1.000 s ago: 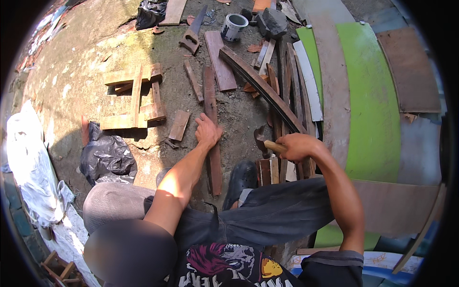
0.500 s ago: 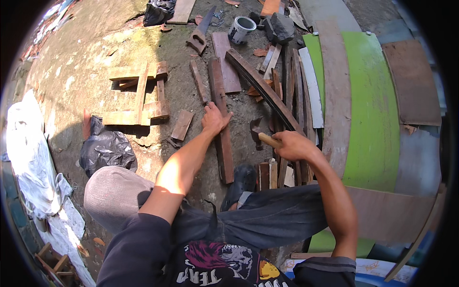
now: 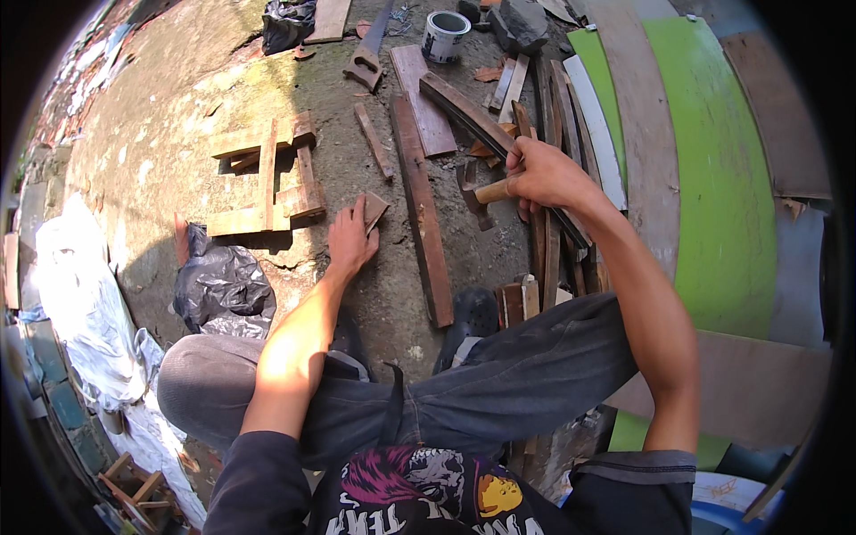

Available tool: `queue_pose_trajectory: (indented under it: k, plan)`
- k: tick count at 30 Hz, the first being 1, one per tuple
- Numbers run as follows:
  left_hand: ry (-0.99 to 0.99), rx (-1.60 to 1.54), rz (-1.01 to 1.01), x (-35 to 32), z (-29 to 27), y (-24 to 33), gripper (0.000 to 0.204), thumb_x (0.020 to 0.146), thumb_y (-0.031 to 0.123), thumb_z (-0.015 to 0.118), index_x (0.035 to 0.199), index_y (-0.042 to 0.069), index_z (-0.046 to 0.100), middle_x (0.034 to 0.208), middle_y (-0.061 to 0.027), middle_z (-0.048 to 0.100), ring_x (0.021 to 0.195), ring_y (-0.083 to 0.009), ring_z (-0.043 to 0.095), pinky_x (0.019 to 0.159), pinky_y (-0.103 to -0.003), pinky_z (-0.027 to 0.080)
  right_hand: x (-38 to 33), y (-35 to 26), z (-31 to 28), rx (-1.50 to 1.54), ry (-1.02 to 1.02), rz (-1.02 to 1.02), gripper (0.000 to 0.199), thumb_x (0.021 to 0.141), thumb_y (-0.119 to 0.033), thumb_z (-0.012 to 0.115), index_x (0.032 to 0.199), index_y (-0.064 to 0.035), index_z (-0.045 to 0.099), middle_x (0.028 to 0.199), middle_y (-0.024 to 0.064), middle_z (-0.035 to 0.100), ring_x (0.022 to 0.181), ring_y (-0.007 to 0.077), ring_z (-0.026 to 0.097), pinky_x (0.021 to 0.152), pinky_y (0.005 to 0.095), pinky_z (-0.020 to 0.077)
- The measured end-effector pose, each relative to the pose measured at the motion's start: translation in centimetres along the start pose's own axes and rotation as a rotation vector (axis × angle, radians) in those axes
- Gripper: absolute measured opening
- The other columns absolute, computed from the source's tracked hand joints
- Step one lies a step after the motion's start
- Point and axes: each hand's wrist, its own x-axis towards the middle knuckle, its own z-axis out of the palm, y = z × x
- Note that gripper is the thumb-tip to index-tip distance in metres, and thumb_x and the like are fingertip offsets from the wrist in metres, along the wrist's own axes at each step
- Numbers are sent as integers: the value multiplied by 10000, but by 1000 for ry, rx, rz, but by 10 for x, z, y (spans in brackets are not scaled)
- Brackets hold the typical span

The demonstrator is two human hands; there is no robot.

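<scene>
My right hand (image 3: pixel 546 178) grips the wooden handle of a hammer (image 3: pixel 473 198), its dark metal head held above the ground beside the long stick. My left hand (image 3: pixel 352 239) has its fingers and thumb around a short wooden block (image 3: pixel 374 209). Between the two hands a long reddish-brown wooden stick (image 3: pixel 423 214) lies on the ground. A thin short stick (image 3: pixel 373 141) lies beyond my left hand. Partly under my right hand runs a dark wooden beam (image 3: pixel 464 109).
To the left lie a nailed wooden frame (image 3: pixel 267 178) and a black plastic bag (image 3: pixel 227 290). Farther off are a handsaw (image 3: pixel 367 62), a paint can (image 3: pixel 444 37) and a grey stone (image 3: pixel 519 25). Several wood strips and a green board (image 3: pixel 718 178) fill the right side.
My left hand has left the long stick and moved left to the short block, which is now turned and shifted. My right hand has risen farther away with the hammer.
</scene>
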Motion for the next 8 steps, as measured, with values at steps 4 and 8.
queue_pose_trajectory:
  k: [4,8]
  plan:
    - [-169,-112,188,31,-25,67,820,770,339,735,1488,144,392,1170,-146,547,1113,-335,558,933,-450,492,5,19,-9,206,60,-28,289,789,3,658,1021,-5,487,796,94,627,604,151,611,520,296,495]
    - [-219,-68,370,60,-25,102,855,759,351,733,1511,174,368,1208,-168,539,1123,-335,584,926,-434,507,3,13,-16,302,157,-99,306,792,-18,671,1036,-7,486,833,126,661,623,159,625,562,293,507]
